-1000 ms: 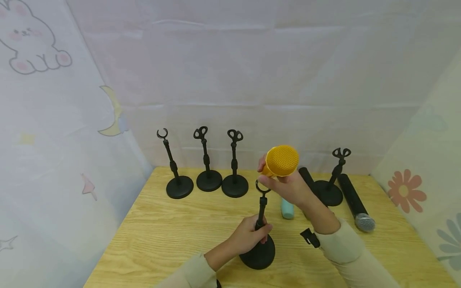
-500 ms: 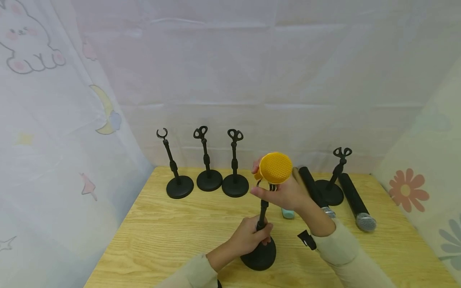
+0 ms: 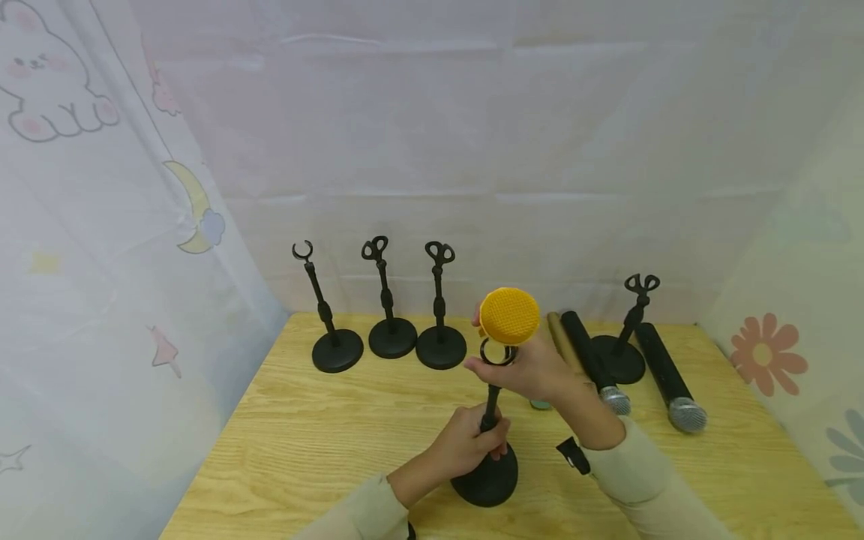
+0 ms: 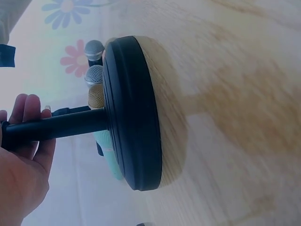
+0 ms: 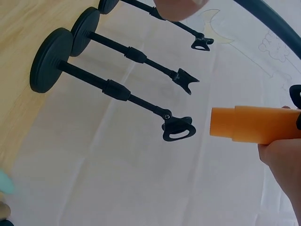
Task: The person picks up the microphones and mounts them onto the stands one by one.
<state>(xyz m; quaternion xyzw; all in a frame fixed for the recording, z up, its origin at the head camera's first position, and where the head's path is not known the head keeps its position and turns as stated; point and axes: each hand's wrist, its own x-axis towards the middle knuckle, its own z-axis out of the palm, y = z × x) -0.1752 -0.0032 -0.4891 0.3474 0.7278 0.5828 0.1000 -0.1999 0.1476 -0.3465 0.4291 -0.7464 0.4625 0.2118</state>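
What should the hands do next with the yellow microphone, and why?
Maybe the right hand should gently push the yellow microphone into the ring clip: they look close together, and the left hand grips the black microphone stand below. I can't tell whether it's fully seated.

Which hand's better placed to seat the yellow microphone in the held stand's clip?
Right, probably: the right hand holds the yellow microphone close to the clip, while the left hand grips the microphone stand.

Left hand (image 3: pixel 464 444) low, fingers curled; right hand (image 3: pixel 533 372) higher, gripping.
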